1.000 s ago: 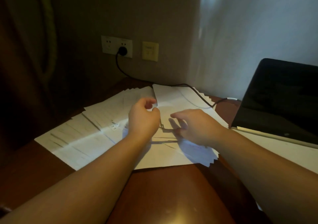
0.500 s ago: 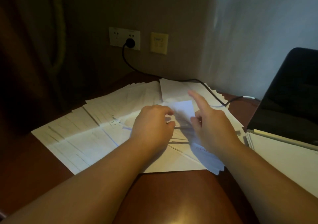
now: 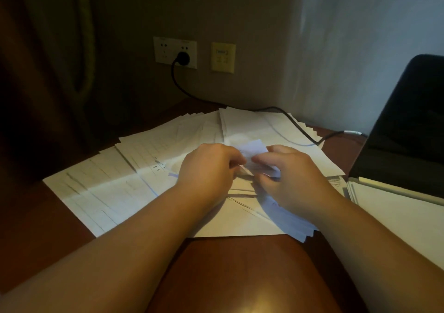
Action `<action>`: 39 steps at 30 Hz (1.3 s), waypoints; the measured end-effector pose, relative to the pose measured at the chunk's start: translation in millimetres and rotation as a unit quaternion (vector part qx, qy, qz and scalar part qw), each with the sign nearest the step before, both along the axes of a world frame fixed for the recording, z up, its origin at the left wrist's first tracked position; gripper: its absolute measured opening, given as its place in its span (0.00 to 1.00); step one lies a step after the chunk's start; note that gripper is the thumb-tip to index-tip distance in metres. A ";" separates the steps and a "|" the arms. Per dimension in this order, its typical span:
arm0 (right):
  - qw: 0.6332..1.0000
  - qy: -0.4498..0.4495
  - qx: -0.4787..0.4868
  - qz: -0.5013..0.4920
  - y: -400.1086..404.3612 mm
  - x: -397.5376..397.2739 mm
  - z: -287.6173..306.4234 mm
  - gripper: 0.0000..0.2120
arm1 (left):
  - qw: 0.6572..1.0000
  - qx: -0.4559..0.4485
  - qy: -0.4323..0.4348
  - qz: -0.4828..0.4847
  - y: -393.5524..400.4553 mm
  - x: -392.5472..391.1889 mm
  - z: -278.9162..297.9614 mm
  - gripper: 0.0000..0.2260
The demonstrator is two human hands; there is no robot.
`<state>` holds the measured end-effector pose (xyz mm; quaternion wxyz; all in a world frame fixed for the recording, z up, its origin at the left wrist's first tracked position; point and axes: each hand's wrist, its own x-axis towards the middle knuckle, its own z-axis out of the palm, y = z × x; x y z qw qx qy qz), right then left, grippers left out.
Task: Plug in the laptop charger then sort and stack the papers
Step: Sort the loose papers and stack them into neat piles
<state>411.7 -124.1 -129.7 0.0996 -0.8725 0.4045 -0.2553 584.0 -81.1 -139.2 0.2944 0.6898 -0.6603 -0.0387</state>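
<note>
While the charger plug (image 3: 183, 59) sits in the wall socket (image 3: 175, 52), a small sheet (image 3: 254, 149) is pinched by the left hand (image 3: 208, 168) and right hand (image 3: 292, 175) over papers (image 3: 115, 192) fanned across the desk's (image 3: 240, 276) far half. Sheets should be lifted singly and edges squared.

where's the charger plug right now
In the head view the charger plug sits in the right half of the white wall socket, upper centre, just left of the yellow wall plate.

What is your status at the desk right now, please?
Left hand and right hand both pinching a small sheet. Charger plug in wall socket. Papers fanned, unstacked. Cable lies across far sheets.
</note>
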 end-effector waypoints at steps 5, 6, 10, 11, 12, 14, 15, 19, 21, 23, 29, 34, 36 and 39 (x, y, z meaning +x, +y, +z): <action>0.999 0.050 -0.016 0.011 0.2 0.9 0.7 0.11 | 0.995 -0.080 0.060 0.007 0.9 -3.6 -2.3 0.15; 0.999 0.048 -0.016 0.008 0.2 0.3 0.8 0.09 | 0.992 -0.102 0.077 0.006 1.9 -5.5 -1.8 0.15; 0.999 0.004 -0.036 -0.032 2.0 -0.9 3.1 0.06 | 0.980 -0.156 0.121 0.003 5.2 -9.5 4.9 0.19; 0.998 -0.013 -0.044 -0.050 2.9 -0.8 4.4 0.06 | 0.981 -0.149 0.122 0.016 4.9 -9.1 5.7 0.19; 0.996 -0.027 -0.051 -0.070 3.6 -0.5 5.6 0.05 | 0.984 -0.131 0.115 0.030 4.2 -8.6 5.2 0.19; 0.992 -0.055 -0.047 -0.105 3.7 -0.1 6.9 0.06 | 0.992 -0.083 0.077 0.046 2.7 -8.0 1.6 0.17; 0.990 -0.074 -0.040 -0.117 3.5 0.5 7.2 0.09 | 0.996 -0.057 0.060 0.043 2.3 -7.8 -0.8 0.17; 0.981 -0.135 -0.030 -0.138 6.9 3.0 7.9 0.27 | 0.999 0.006 0.018 0.026 2.3 -7.7 -3.8 0.17; 0.979 -0.145 -0.052 -0.131 8.6 2.5 9.8 0.26 | 1.000 0.003 0.013 0.025 2.8 -6.5 -1.3 0.15; 0.982 -0.134 -0.088 -0.103 7.9 0.5 11.0 0.17 | 1.000 0.003 0.019 0.022 3.4 -6.5 -0.8 0.14; 0.991 -0.081 -0.047 -0.091 5.5 1.7 6.4 0.14 | 1.000 0.013 0.004 0.017 -1.0 -6.8 -4.9 0.14; 0.998 -0.040 -0.017 -0.038 6.5 2.5 5.9 0.19 | 1.000 0.007 -0.024 -0.001 -1.8 -3.7 -4.1 0.14; 1.000 -0.023 0.004 -0.010 8.4 3.8 5.2 0.21 | 0.999 -0.016 -0.035 -0.001 -3.3 -1.1 -3.5 0.16; 1.000 0.001 -0.009 -0.001 7.3 4.1 3.2 0.20 | 0.998 -0.062 0.019 -0.004 -0.3 -3.0 -0.7 0.18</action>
